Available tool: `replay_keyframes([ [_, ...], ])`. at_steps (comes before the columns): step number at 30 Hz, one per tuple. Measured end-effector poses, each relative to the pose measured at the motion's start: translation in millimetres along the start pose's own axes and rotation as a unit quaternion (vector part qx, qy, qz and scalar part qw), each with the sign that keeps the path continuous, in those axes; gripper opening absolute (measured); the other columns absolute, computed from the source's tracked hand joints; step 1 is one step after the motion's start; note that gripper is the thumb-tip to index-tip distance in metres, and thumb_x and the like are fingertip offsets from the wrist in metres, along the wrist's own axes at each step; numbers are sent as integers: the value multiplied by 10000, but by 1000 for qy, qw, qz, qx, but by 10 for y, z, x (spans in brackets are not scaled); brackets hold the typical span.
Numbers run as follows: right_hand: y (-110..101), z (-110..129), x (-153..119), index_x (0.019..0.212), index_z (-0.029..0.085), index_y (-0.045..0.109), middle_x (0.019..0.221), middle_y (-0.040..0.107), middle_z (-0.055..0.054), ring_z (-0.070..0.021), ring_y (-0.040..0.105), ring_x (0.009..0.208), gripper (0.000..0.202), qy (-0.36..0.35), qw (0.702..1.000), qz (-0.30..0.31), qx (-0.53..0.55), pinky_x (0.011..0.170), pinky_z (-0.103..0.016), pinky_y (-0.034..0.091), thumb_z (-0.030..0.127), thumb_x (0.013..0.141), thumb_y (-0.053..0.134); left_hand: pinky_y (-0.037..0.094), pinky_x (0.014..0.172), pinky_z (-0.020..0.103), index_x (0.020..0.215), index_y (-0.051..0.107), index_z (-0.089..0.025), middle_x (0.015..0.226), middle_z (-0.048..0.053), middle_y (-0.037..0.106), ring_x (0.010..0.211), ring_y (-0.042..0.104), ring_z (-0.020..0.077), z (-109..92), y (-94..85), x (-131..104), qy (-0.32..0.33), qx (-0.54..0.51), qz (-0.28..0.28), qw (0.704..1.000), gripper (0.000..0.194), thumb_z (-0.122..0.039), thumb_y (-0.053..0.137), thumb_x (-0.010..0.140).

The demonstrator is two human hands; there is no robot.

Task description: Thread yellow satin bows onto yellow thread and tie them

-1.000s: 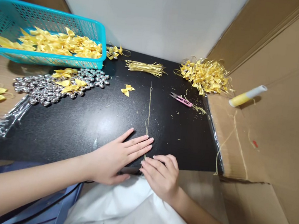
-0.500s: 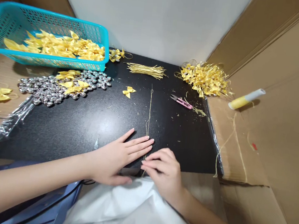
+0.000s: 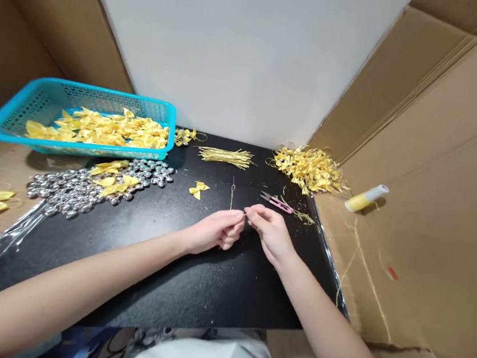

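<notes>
Above the black tabletop [image 3: 157, 285], my two hands meet fingertip to fingertip. My left hand [image 3: 219, 230] is closed around a thin gold cord [image 3: 232, 192], whose looped far end sticks out beyond the fist. My right hand [image 3: 270, 228] pinches at the left thumb and forefinger, apparently on the same cord; its fingertips cover what lies between them. Left of the cord lies a single yellow ribbon bow [image 3: 198, 190]. Pink-handled thread snips [image 3: 276, 202] rest just beyond my right hand, with cord scraps beside them.
A turquoise basket [image 3: 95, 151] of yellow bows stands at the back left, with silver beads [image 3: 73, 189] in front. A bundle of gold cords [image 3: 226, 156] lies at the back. Finished-looking bows with loops [image 3: 308, 170] are heaped right, near a white-and-yellow tube [image 3: 366, 197]. Cardboard walls enclose both sides.
My left hand has gone from lying flat on the cord to closed around it. Both hands have lifted and moved away from the table's front edge, and the view has tilted up.
</notes>
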State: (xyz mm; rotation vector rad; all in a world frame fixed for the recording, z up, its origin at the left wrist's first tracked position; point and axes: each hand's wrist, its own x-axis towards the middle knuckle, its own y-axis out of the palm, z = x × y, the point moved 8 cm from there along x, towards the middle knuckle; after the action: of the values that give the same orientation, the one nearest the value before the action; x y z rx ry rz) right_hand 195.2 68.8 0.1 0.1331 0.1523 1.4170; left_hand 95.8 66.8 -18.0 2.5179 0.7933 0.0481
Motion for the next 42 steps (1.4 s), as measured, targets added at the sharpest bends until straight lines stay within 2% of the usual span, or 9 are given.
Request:
replay_keyframes([
  [4, -202, -86, 51, 738, 167, 754, 679, 656, -27, -100, 498, 569, 315, 9, 999, -53, -3, 588, -269, 442, 447, 602, 805, 147, 379, 156, 638, 313, -197, 520, -97, 192, 421, 126, 54, 108, -88, 16, -17, -44, -47, 998, 417, -443, 521, 903],
  [9, -656, 99, 94, 756, 171, 729, 816, 686, -27, -144, 590, 785, 229, -55, 984, -163, -43, 783, -297, 460, 376, 666, 779, 152, 365, 146, 620, 335, -190, 503, -97, 204, 411, 131, 52, 156, -141, 1, -34, -73, -83, 993, 376, -360, 527, 895],
  [12, -903, 250, 92, 755, 168, 708, 794, 667, -27, -161, 604, 802, 208, -113, 960, -226, -124, 787, -311, 459, 376, 744, 713, 162, 358, 141, 625, 394, -183, 481, -101, 199, 404, 131, 53, 176, -147, -8, -46, -83, -91, 991, 343, -353, 526, 892],
  [14, -938, 309, 99, 765, 165, 704, 797, 657, -35, -165, 597, 774, 215, -134, 941, -224, -216, 742, -310, 451, 371, 802, 654, 167, 357, 136, 633, 440, -177, 468, -105, 189, 400, 128, 52, 180, -145, -16, -52, -89, -95, 990, 325, -359, 539, 883],
  [19, -762, 354, 97, 889, 199, 740, 907, 658, -65, -213, 547, 861, 189, -167, 838, -180, -488, 802, -359, 416, 330, 847, 611, 159, 358, 133, 637, 496, -168, 451, -113, 171, 392, 117, 46, 176, -137, -31, -58, -115, -93, 987, 319, -380, 595, 854],
  [24, -773, 182, 156, 1049, 238, 706, 1134, 619, -84, -295, 473, 1063, 264, -92, 762, -167, -619, 886, -441, 355, 357, 816, 670, 161, 359, 133, 647, 532, -162, 452, -114, 172, 390, 122, 43, 195, -147, -34, -68, -133, -90, 985, 334, -415, 621, 846],
  [38, -752, 113, 250, 853, 187, 649, 1077, 622, -102, -278, 457, 999, 211, -63, 731, -197, -650, 837, -430, 294, 335, 928, 518, 180, 355, 125, 687, 612, -158, 436, -121, 177, 390, 118, 36, 190, -133, -52, -82, -151, -101, 980, 337, -469, 715, 765],
  [40, -776, 179, 218, 785, 185, 621, 1052, 628, -106, -277, 469, 994, 252, -93, 741, -224, -626, 844, -439, 303, 339, 932, 486, 175, 355, 125, 680, 612, -158, 436, -121, 174, 389, 112, 35, 184, -130, -52, -80, -155, -100, 980, 334, -464, 716, 765],
  [42, -791, 269, 133, 769, 186, 575, 1040, 633, -107, -259, 503, 992, 276, -140, 791, -254, -540, 859, -428, 341, 357, 942, 447, 173, 357, 126, 672, 608, -158, 436, -120, 171, 387, 111, 35, 181, -131, -54, -78, -158, -99, 979, 330, -455, 711, 771],
])
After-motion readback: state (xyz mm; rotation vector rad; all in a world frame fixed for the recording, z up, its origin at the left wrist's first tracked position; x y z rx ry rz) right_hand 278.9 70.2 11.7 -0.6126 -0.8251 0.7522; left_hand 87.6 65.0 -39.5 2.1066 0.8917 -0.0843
